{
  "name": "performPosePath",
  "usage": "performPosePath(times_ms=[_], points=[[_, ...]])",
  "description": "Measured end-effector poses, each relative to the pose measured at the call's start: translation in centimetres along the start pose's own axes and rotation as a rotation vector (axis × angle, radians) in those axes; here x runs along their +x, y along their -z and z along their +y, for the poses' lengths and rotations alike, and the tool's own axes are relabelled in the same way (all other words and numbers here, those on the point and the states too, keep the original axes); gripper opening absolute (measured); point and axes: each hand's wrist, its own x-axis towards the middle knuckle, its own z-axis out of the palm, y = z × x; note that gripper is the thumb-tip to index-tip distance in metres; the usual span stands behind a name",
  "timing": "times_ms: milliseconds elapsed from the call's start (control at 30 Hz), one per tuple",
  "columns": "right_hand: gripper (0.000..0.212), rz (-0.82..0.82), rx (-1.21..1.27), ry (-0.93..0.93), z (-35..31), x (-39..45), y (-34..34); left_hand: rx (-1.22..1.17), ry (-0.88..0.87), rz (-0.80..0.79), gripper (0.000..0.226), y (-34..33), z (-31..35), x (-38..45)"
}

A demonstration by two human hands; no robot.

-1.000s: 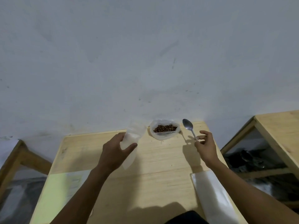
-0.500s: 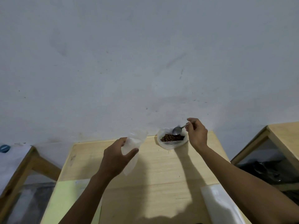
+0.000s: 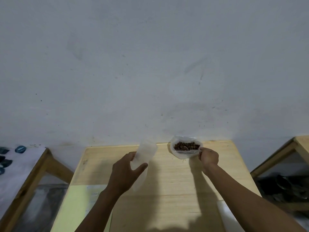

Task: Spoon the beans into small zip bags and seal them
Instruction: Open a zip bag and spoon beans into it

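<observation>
Two hands work above a wooden table (image 3: 167, 190). The left hand (image 3: 123, 174) grips an empty zip bag (image 3: 143, 156). The right hand (image 3: 208, 157), fingers curled, sits at the bean bag (image 3: 185, 148); its grasp is unclear.

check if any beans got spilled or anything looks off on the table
Nothing stands out. The beans all sit inside their open plastic bag at the table's far edge, with none visibly scattered on the wood. The left hand holds an empty small zip bag upright; the right hand is at the bean bag's rim.
</observation>
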Motion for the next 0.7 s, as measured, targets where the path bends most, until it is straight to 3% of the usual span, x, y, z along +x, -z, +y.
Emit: performPosePath(times_ms=[367, 700], points=[[0.019, 0.006, 0.076, 0.161, -3.0, -1.9, 3.1, 0.129, -0.022, -0.145, 0.062, -2.9, 0.6, 0.4], [0.024, -0.103, 0.188, 0.266, -6.5, -6.7, 5.1, 0.271, -0.032, -0.210, 0.061, -6.1, 0.9, 2.9]])
